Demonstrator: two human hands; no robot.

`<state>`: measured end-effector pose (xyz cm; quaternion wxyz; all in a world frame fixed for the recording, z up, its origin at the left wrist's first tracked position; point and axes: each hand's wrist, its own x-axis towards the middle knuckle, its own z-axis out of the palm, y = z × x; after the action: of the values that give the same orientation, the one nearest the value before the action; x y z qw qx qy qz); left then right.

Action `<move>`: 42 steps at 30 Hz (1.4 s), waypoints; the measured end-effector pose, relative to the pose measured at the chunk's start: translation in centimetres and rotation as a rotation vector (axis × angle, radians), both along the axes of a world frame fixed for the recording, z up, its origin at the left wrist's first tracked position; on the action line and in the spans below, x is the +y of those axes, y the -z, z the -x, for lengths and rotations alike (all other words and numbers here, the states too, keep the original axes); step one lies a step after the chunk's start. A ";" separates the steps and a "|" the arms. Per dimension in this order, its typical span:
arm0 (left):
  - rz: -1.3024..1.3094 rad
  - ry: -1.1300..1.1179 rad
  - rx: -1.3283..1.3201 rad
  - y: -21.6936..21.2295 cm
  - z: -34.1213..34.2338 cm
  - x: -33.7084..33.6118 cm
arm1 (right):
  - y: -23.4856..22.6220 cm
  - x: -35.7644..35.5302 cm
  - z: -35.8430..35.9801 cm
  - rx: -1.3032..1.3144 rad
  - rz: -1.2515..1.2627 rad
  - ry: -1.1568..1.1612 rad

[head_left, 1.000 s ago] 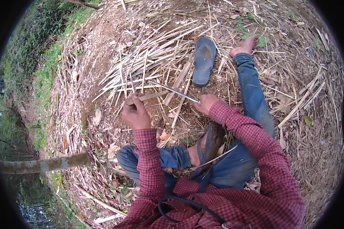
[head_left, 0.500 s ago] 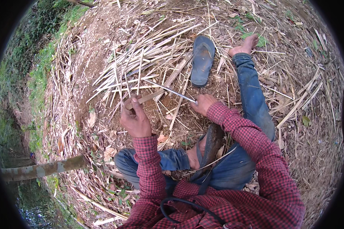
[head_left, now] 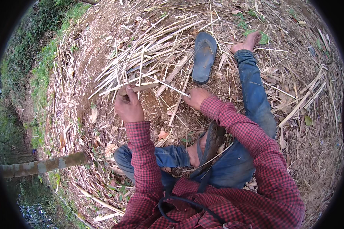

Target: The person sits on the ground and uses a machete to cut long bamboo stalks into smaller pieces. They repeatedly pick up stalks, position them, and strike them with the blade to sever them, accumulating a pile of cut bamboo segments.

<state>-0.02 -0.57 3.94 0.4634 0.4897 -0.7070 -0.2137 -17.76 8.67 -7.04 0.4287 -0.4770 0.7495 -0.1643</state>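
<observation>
My left hand (head_left: 130, 107) is closed, thumb uppermost, around one end of a flat brown blade-shaped piece (head_left: 144, 87). Its tapered end points right; whether it is wood or a knife I cannot tell. To the right, my right hand (head_left: 197, 99) pinches the near end of a thin, pale strip (head_left: 166, 85), which slants up and left past the brown piece's tip. Whether the two touch is unclear. Beyond both hands lies a loose pile of split pale strips (head_left: 141, 55) on the ground.
A dark flip-flop (head_left: 204, 61) lies beyond my right hand, beside my outstretched bare foot (head_left: 248, 42). Another sandal (head_left: 214, 141) is near my bent leg. Dry leaves and shavings cover the soil. A mottled trunk (head_left: 46, 166) juts in at left.
My left hand has moved up and slightly left with the brown piece, which now lies flatter. My right hand has shifted slightly up and left with the strip.
</observation>
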 end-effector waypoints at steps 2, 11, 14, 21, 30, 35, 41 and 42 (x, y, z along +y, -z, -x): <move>-0.026 -0.039 0.079 0.2 -1.0 -0.1 | -3.5 1.0 -1.2 0.124 0.093 -0.103; -0.027 -0.032 0.155 1.6 -2.2 -1.5 | -0.2 2.2 0.4 0.200 0.003 -0.062; -0.086 -0.043 0.073 1.7 -2.6 -2.0 | 1.5 2.0 1.3 0.249 -0.073 -0.029; -0.266 0.328 0.108 -1.4 -2.4 -2.4 | 4.2 1.3 3.4 -0.368 -0.228 0.164; -0.204 0.565 0.034 -0.7 -3.8 -2.4 | 1.4 2.1 2.8 -0.345 -0.208 0.215; 0.023 0.387 0.030 0.7 -3.2 -2.1 | 0.6 3.3 0.0 -0.023 0.049 0.072; 0.014 0.135 0.134 2.1 -1.8 -1.5 | -3.6 4.8 -1.8 0.037 0.219 0.038; 0.027 0.140 0.122 2.0 -1.4 -1.5 | -2.0 4.5 -1.2 0.038 0.233 0.053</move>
<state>1.37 -2.04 1.96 0.4959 0.4189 -0.7129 -0.2655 -16.59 13.14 -5.02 0.3515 -0.5065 0.7458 -0.2524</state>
